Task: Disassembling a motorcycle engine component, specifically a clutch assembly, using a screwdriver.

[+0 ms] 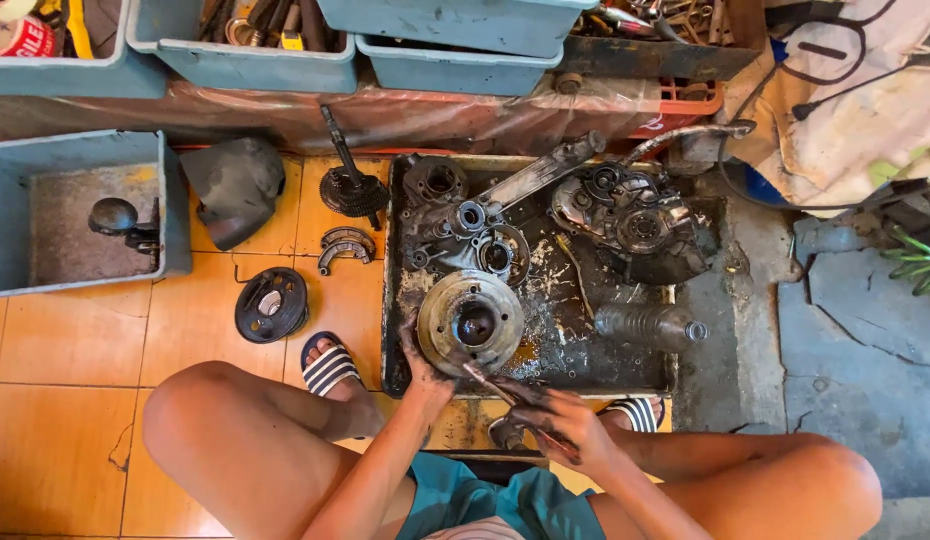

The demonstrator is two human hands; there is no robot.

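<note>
I squat over a shallow, oily metal tray point(625, 378) on the tiled floor. My left hand point(425, 368), black with grease, grips the near-left rim of a round metal drum point(472, 322) that rests in the tray's near-left corner. My right hand point(560, 420) holds a thin brush point(497, 388) whose tip touches the drum's near edge. An engine case half point(455, 215), a second case half point(630, 220) and a plastic bottle point(650, 325) lying on its side share the tray.
On the tiles to the left lie a black round disc point(272, 305), brake shoes point(346, 246), a geared shaft point(351, 185) and a dark cover point(235, 190). A grey bin point(75, 210) stands at far left. Tool-filled bins point(255, 45) line the back. Cracked concrete point(855, 330) lies to the right.
</note>
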